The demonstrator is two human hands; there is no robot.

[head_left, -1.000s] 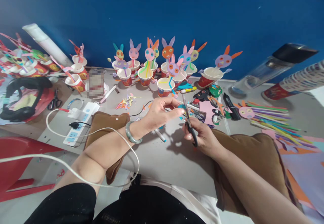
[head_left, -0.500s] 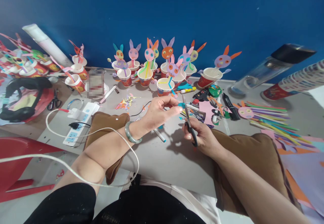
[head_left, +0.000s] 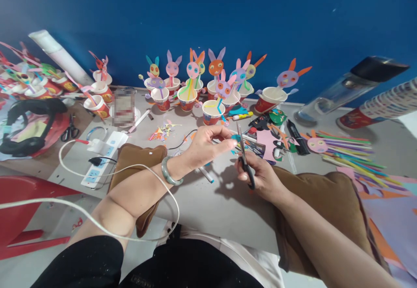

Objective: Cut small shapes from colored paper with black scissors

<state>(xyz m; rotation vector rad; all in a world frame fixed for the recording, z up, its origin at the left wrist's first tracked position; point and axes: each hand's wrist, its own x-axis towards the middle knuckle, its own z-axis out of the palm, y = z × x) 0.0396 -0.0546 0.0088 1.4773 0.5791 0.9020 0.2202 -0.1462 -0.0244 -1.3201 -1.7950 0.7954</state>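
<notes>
Grey tabletop (head_left: 208, 201) lies bare at centre frame. My left hand (head_left: 205, 142) pinches a teal paper scrap (head_left: 235, 137) between thumb and fingertips; my right hand (head_left: 260, 177), fingers curled through the handles, holds scissors (head_left: 244, 155) upright against it. Paper-cup rabbits (head_left: 211, 105) crowd the far edge.

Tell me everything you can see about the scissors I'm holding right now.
The scissors are small, with black handles and thin silvery blades. The right hand grips the handles, blades pointing up and away over the grey table. The blade tips meet a small teal paper piece pinched by the left hand.
</notes>
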